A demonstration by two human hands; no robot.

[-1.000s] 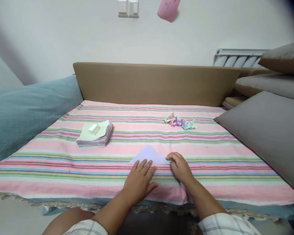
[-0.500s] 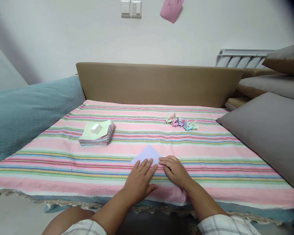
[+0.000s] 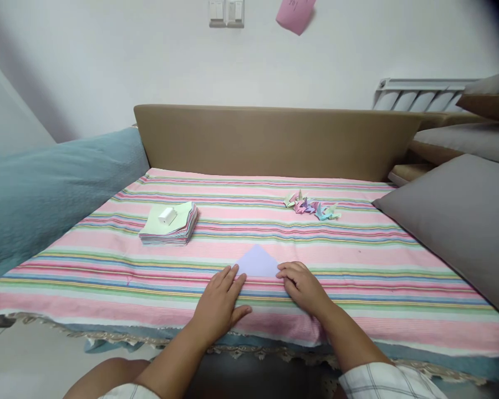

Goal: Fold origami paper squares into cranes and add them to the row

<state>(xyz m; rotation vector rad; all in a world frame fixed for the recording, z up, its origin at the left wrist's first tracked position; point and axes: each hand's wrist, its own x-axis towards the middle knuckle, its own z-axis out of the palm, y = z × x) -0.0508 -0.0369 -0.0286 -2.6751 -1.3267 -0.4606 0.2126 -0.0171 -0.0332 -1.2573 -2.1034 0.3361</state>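
A pale lilac paper folded into a triangle (image 3: 257, 262) lies on the striped cloth (image 3: 357, 288) near the front edge. My left hand (image 3: 218, 303) lies flat with fingers stretched out, its fingertips on the triangle's left corner. My right hand (image 3: 304, 286) has its fingers curled and pressed down on the triangle's right corner. Both forearms reach in from below.
A stack of coloured paper squares (image 3: 170, 224) with a small white block (image 3: 167, 215) on top sits at the left. Several small folded paper figures (image 3: 313, 207) lie at the back right. Grey cushions (image 3: 457, 221) bound the right side, a teal blanket (image 3: 45, 188) the left, a tan backrest (image 3: 274, 141) behind.
My left hand has slid left to the triangle's left corner. My right hand first moved in along the bottom edge, then stayed at the right corner. The view shifted slightly.
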